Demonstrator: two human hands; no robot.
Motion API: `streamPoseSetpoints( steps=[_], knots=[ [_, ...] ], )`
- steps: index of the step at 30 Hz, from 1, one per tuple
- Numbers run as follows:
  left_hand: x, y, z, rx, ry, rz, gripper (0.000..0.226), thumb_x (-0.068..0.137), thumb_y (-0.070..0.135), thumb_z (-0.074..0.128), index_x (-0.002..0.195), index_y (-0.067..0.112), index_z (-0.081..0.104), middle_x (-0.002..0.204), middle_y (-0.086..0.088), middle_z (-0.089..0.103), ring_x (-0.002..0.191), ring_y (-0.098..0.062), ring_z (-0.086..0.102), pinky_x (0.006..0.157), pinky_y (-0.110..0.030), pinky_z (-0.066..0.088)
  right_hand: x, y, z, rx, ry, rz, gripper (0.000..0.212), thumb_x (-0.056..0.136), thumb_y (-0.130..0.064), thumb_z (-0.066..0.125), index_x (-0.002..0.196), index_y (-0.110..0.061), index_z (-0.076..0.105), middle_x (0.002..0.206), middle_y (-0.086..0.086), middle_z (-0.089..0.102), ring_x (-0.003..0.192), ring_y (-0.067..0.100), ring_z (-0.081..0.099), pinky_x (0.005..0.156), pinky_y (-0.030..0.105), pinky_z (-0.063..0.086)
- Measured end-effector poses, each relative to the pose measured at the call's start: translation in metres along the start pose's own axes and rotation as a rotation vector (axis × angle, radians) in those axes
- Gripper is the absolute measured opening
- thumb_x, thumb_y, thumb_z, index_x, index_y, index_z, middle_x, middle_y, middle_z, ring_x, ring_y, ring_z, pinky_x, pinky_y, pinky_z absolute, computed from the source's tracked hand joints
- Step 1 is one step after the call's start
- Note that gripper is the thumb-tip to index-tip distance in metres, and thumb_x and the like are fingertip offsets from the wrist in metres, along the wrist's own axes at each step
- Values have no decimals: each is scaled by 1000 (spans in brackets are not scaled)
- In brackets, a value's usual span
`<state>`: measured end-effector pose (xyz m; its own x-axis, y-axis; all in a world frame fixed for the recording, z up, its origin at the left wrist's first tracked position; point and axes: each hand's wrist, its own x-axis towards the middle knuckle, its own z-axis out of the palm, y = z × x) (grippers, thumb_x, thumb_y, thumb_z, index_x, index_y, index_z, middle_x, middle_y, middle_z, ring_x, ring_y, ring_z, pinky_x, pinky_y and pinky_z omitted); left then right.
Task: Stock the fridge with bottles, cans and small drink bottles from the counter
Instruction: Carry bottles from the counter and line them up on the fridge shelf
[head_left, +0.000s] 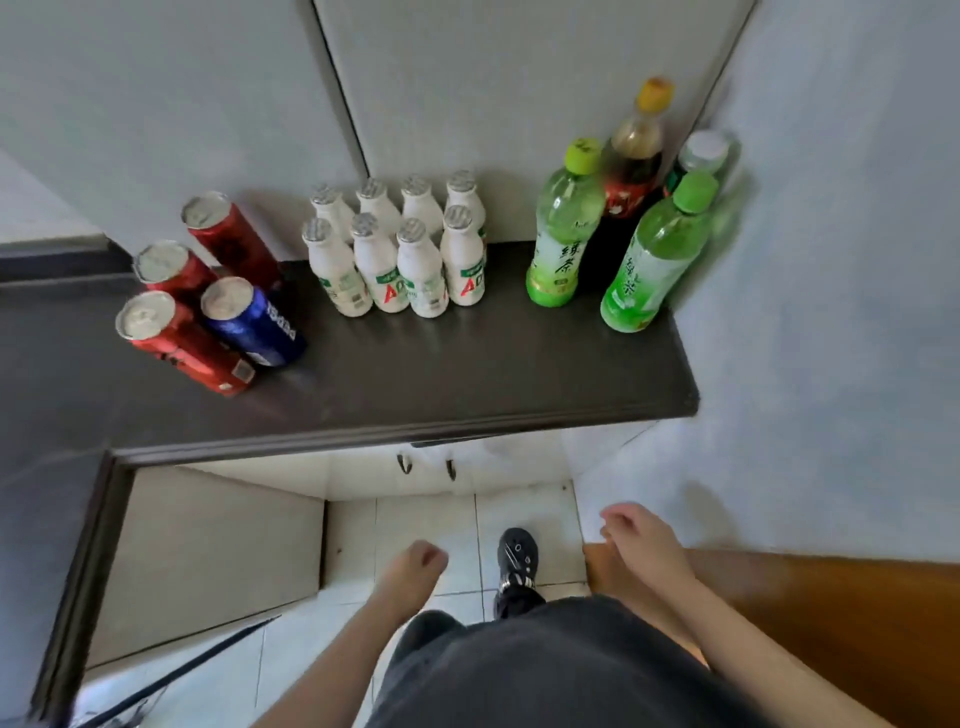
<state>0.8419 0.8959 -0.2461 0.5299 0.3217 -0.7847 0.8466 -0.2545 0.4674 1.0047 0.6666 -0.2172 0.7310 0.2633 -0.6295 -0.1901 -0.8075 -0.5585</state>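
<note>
On the dark counter (467, 364) we see four cans (244, 317) at the left, eight small white bottles (374, 265) in the middle and four tall bottles (561, 234) in the right corner. Below it, our left hand (415, 564) and right hand (641, 540) hang loosely curled and hold nothing.

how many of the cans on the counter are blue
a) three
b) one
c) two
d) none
b: a single blue can stands on the counter, and the three red cans grouped with it make up the rest.
</note>
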Motion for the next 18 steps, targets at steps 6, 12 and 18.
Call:
streamPoseSetpoints(
  steps=[6,12,18],
  knots=[
    [-4,150,-39,-268,129,357,17,99,26,44,95,29,60,98,8,67,86,-6,62,68,-11,43,29,-72,-44,203,419,-275,17,95,-15,50,106,-22,60,103,-9,61,94,9,57,74,7,39],
    [-4,256,-79,-432,467,771,18,93,30,47,103,32,61,97,15,64,91,2,58,77,-8,42,42,-141,-95,350,819,-530,37,85,-10,56,120,-3,49,111,1,50,104,19,52,86,34,48],
    [22,328,-103,-308,637,971,39,91,38,46,127,24,45,126,5,46,120,-7,44,102,-27,38,67,-192,-131,388,911,-581,58,85,-22,57,131,9,39,131,19,45,123,34,45,106,43,36]
  ],
)
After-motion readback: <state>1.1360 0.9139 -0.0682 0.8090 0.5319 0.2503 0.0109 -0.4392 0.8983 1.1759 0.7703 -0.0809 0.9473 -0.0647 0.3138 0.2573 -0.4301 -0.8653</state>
